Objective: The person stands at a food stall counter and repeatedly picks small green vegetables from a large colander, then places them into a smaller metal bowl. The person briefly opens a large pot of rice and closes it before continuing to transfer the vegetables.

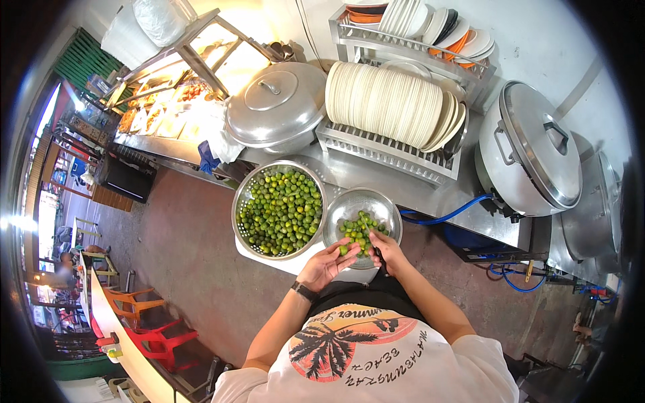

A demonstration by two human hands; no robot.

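My left hand [325,264] pinches a small green citrus fruit [343,250] at its fingertips. In my right hand [388,252] is a knife [365,222], its thin blade pointing away from me. Both hands are close together over the near edge of a metal bowl [392,213], which holds a smaller heap of the green citrus fruits. Touching it on the left is a big perforated metal colander [240,232], filled with many of the same fruits. The colander and bowl rest on a white surface [289,263]. My right fingers partly hide the knife handle.
Beyond the bowls runs a steel counter [430,195] with a lidded pot [275,101], a plate rack [390,151] and a large rice cooker [534,148]. A blue hose [450,213] hangs at its edge. A lit food case [175,101] and red chair [163,341] are leftward.
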